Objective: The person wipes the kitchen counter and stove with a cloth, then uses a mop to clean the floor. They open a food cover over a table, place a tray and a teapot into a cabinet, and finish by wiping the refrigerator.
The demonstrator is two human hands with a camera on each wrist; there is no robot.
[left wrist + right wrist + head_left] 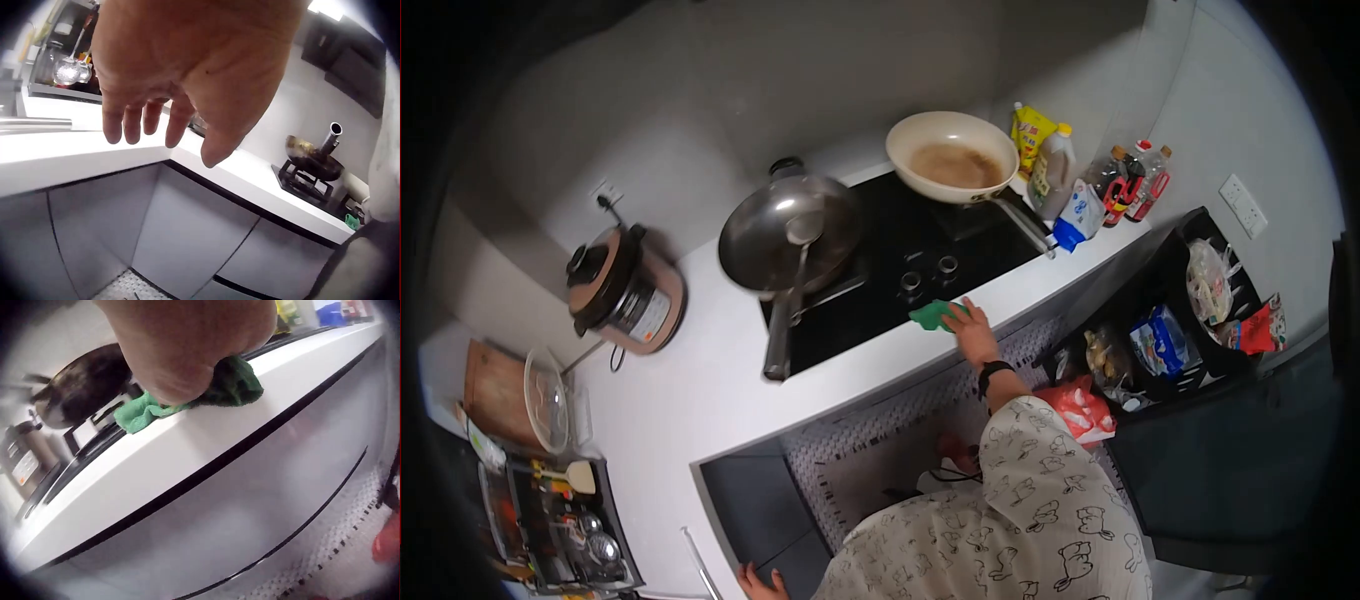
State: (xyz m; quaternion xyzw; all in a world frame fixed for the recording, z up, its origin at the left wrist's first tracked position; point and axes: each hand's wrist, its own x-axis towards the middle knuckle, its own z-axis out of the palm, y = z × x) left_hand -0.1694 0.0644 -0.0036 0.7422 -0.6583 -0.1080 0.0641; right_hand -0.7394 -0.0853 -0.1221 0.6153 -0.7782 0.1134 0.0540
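Note:
My right hand grips a bunched green cloth at the front edge of the black cooktop. In the right wrist view the cloth spreads out from under the palm onto the white counter. A wok with a ladle resting in it sits on the left burner. On the far right burner is a cream frying pan with a brown residue inside. My left hand holds nothing, its fingers hanging loosely near the counter corner.
A pressure cooker stands left of the stove. Sauce bottles and seasoning bags fill the counter's right end. A utensil rack and a cutting board are at far left. A black shelf with bagged food is at right.

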